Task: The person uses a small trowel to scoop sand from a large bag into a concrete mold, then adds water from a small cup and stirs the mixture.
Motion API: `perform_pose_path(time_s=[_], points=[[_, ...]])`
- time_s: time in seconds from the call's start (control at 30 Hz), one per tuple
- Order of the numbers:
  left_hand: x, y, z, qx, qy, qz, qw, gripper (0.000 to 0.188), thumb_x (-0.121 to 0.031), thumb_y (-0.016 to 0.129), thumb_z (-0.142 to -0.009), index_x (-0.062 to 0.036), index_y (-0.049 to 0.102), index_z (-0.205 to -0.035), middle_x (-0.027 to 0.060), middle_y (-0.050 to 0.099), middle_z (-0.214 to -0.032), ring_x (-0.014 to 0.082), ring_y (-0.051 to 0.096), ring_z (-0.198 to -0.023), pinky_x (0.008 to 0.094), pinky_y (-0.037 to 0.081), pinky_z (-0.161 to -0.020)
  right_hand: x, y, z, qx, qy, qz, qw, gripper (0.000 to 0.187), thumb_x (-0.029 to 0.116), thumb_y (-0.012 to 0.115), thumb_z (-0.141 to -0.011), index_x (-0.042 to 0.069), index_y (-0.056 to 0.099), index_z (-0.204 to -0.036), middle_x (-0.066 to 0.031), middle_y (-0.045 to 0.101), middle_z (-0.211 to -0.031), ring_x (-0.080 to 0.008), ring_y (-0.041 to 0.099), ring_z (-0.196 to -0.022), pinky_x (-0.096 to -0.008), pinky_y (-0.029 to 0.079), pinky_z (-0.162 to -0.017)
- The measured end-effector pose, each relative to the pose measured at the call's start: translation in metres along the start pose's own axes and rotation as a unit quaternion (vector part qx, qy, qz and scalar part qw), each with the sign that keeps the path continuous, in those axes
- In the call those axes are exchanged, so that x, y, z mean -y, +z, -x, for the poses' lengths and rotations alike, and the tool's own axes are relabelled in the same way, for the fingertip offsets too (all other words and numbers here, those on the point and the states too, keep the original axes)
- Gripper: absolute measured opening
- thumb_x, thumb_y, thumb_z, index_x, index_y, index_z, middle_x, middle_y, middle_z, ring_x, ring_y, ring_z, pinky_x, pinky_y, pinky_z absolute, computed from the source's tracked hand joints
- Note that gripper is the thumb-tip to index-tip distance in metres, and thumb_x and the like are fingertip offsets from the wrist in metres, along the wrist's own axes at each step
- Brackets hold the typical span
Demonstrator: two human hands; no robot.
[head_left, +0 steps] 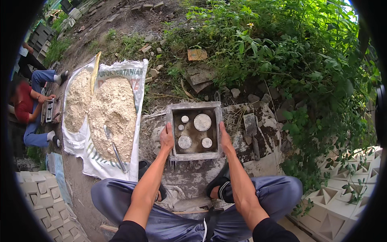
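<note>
Between the squatting person's knees sat a square metal mould (195, 129), resting on a mortar-crusted patch of ground, and both hands were on it. The left hand (166, 139) gripped the mould's left wall, thumb on the rim and fingers wrapped down the outer side; the right hand (225, 139) clasped the right wall in the same way, so each hand was closed on the frame and neither lay loose. Inside the mould four round grey pegs (202, 122) stood up from a dark, wet-looking floor, and no fresh mix showed in it, so as far as could be judged the mould was either freshly emptied or not yet filled, with filling and packing left to do. To the left, a white sack (135, 86) was spread flat with a heap of pale sandy mix (113, 115) on it, and a trowel (113, 147) lay stuck in the near slope of that heap. A second, mortar-caked trowel (251, 129) lay just to the right of the mould. Finished white patterned blocks (342, 197) were stacked at the far right, and more (40, 201) at the lower left, which suggested the work was well under way. At the far left another person (34, 109) in a red top crouched over a similar mould.
</note>
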State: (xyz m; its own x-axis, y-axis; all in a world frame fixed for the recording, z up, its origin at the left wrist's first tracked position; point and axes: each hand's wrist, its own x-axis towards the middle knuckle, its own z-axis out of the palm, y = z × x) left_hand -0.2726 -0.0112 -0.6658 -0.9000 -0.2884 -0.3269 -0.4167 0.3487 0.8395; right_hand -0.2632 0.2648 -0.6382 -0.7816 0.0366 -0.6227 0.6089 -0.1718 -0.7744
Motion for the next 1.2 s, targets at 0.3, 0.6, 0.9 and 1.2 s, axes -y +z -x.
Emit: perform_pose_path(time_s=[0.3, 0.6, 0.9, 1.2], points=[[-0.021, 0.0, 0.001, 0.163, -0.142, 0.334, 0.918, 0.083, -0.065, 0.041, -0.091, 0.0, 0.035, -0.143, 0.0092, 0.043, -0.141, 0.0214, 0.04, -0.128, 0.032, 0.028, -0.109, -0.029, -0.017, -0.024, -0.014, -0.058, 0.036, 0.998, 0.081, 0.059, 0.044, -0.093, -0.009, 0.041, -0.136, -0.0213, 0.039, -0.144, -0.0272, 0.034, -0.137, -0.031, 0.023, -0.112], [-0.017, 0.008, -0.037, 0.173, -0.086, 0.202, 0.96, 0.089, -0.066, 0.045, -0.088, 0.004, 0.035, -0.142, 0.0174, 0.036, -0.147, 0.0268, 0.031, -0.136, 0.0349, 0.019, -0.113, -0.025, -0.018, -0.003, -0.036, -0.025, 0.015, 0.999, 0.085, 0.06, 0.043, -0.093, -0.004, 0.025, -0.146, -0.0147, 0.025, -0.153, -0.025, 0.025, -0.14, -0.0329, 0.017, -0.114], [-0.052, 0.012, -0.035, 0.174, -0.054, 0.074, 0.981, 0.095, -0.069, 0.047, -0.085, 0.0092, 0.038, -0.138, 0.0207, 0.042, -0.142, 0.0282, 0.037, -0.133, 0.0335, 0.023, -0.111, -0.006, -0.015, 0.008, -0.07, -0.039, -0.015, 0.997, 0.083, 0.065, 0.039, -0.092, -0.008, 0.049, -0.13, -0.0159, 0.056, -0.129, -0.0224, 0.049, -0.12, -0.0306, 0.032, -0.103], [-0.046, 0.003, -0.031, 0.177, -0.065, 0.066, 0.98, 0.084, -0.052, 0.067, -0.076, 0.0091, 0.046, -0.129, 0.0207, 0.056, -0.122, 0.0272, 0.052, -0.114, 0.0359, 0.037, -0.1, -0.022, -0.015, -0.004, -0.043, -0.078, 0.034, 0.995, 0.083, 0.064, 0.035, -0.094, -0.009, 0.048, -0.13, -0.0164, 0.052, -0.134, -0.024, 0.047, -0.123, -0.0322, 0.031, -0.105]])
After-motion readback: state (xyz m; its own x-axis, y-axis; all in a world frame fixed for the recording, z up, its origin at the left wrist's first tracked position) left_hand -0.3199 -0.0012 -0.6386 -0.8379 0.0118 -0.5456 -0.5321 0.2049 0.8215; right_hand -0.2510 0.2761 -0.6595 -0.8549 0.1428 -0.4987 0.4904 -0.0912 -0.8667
